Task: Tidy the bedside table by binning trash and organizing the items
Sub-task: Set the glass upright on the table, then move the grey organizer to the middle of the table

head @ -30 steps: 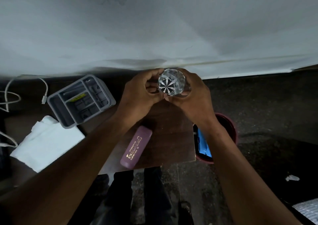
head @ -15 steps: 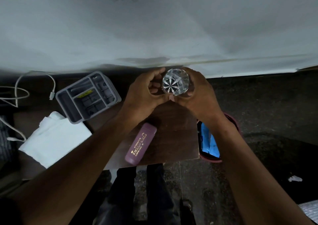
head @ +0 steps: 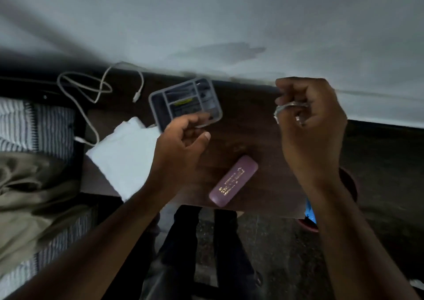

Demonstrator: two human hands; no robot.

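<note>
The clear cut glass (head: 289, 111) sits inside the right hand (head: 313, 125), whose fingers curl round it so that only a glinting rim and a sliver of facet show between them; the picture is blurred there, so how upright the glass is held cannot be told. That hand hangs above the far right corner of the dark wooden bedside table (head: 243, 125), close to the white wall (head: 229, 24).

To its left, well apart from it, the left hand (head: 181, 146) holds nothing: its fingers are loosely curled, thumb out, and it hovers over the near edge of the grey compartment tray (head: 185, 101); whether the fingertips touch the tray is unclear. Between the two forearms, nearer the body, lies the mauve case (head: 233, 181) with gold lettering, slanted on the tabletop.

Left of the left wrist a white folded cloth (head: 124, 153) lies on the table, one corner beside the tray. Beyond it a white cable (head: 91, 88) loops across the table's far left end.

Under the right forearm, beside the table, the rim of a dark red bin (head: 350, 182) shows, with something blue (head: 311, 212) in it.
</note>
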